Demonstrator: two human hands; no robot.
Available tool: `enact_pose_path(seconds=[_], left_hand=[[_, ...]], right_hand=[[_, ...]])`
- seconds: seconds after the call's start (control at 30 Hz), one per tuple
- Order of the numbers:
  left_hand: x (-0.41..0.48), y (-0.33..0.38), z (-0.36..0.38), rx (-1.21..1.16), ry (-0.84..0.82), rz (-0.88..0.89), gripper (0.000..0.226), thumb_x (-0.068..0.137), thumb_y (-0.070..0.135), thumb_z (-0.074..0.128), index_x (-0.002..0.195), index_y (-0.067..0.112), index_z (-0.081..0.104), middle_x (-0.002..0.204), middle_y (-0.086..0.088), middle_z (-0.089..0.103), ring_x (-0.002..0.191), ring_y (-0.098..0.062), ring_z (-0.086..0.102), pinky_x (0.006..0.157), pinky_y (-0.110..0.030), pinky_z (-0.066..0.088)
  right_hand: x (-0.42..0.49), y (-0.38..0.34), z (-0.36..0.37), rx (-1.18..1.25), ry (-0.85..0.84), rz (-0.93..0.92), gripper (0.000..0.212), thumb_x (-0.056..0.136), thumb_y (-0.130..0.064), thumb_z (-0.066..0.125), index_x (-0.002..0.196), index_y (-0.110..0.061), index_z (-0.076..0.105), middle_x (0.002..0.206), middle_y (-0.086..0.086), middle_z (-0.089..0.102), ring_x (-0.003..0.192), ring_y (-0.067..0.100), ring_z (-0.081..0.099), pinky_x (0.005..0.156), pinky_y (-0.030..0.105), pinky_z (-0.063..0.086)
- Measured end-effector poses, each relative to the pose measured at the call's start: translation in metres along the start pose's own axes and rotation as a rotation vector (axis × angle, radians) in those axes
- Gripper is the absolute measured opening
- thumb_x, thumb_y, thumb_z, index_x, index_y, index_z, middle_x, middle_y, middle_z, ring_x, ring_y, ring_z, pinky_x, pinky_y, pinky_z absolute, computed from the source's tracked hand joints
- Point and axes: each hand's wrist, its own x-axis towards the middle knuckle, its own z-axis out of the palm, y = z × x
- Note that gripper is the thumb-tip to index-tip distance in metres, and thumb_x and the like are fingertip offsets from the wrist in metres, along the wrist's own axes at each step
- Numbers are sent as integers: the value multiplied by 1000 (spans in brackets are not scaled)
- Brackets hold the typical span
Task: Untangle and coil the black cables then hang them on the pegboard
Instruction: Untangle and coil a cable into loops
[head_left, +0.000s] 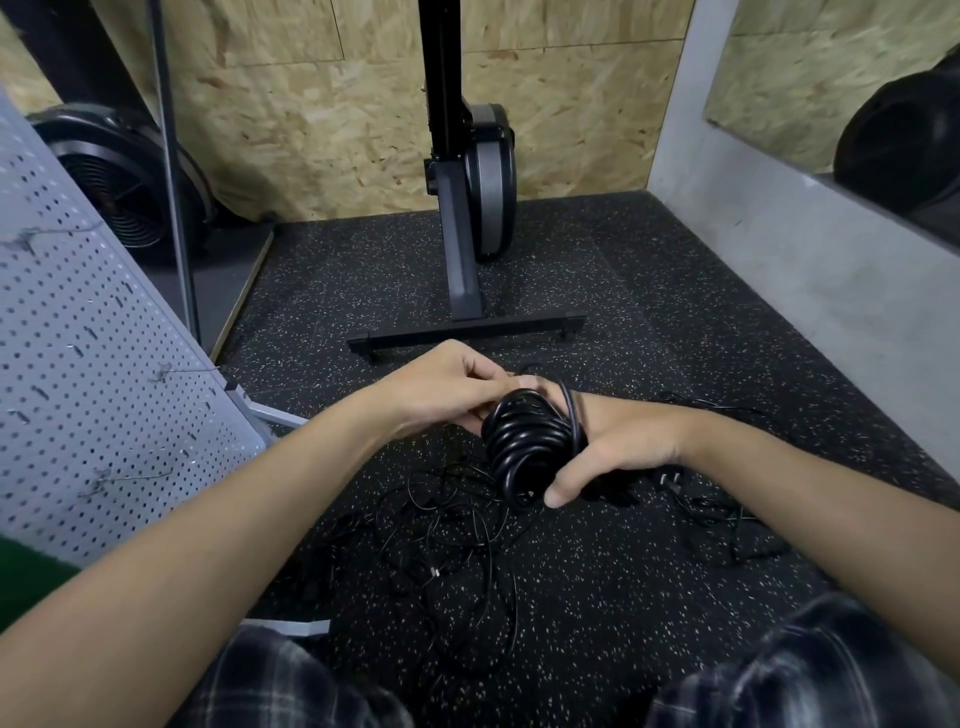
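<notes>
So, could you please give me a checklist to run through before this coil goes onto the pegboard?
1. Coiled black cable gripped by the right hand: ok.
2. Its loose end tucked in under the left hand: cannot tell.
3. Bare hook available on the pegboard: ok.
4. Thin cables on the floor untangled: not ok.

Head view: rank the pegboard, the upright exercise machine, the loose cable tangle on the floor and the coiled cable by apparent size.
1. pegboard, largest, though its nearness to the camera inflates it
2. exercise machine
3. loose cable tangle
4. coiled cable, clearly smallest
</notes>
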Motion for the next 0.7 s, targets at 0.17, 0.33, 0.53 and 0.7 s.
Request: enact_pose_path(seconds=[0.17,0.33,0.53,0.7], left_hand=[[6,-3,5,-24,16,-91,9,101,18,66,94,18,71,78,-1,68,64,-10,59,57,-21,48],[14,-6,6,-85,30,-272,14,100,10,58,95,13,71,74,1,61,65,-12,52,57,-25,39],[3,-16,15,-51,27,-304,33,106,13,48,85,17,73,70,7,69,57,-3,62,62,-26,43],[-5,-13,6,-17,-9,-135,70,95,76,42,121,19,74,114,5,77,102,-11,73,90,-33,55]], right_hand=[[2,1,0,-71,90,58,136,75,-39,95,162,-51,-10,163,-18,37,144,2,43,123,32,31],[0,-2,0,-114,107,10,109,82,-34,91,158,-53,15,144,-22,57,129,-3,57,113,28,43],[0,4,-5,-278,180,75,66,78,-37,88,131,-38,48,115,-12,71,104,5,69,99,44,55],[-1,11,-9,-292,226,91,65,80,-32,88,133,-34,49,112,-12,71,101,6,68,96,41,55]])
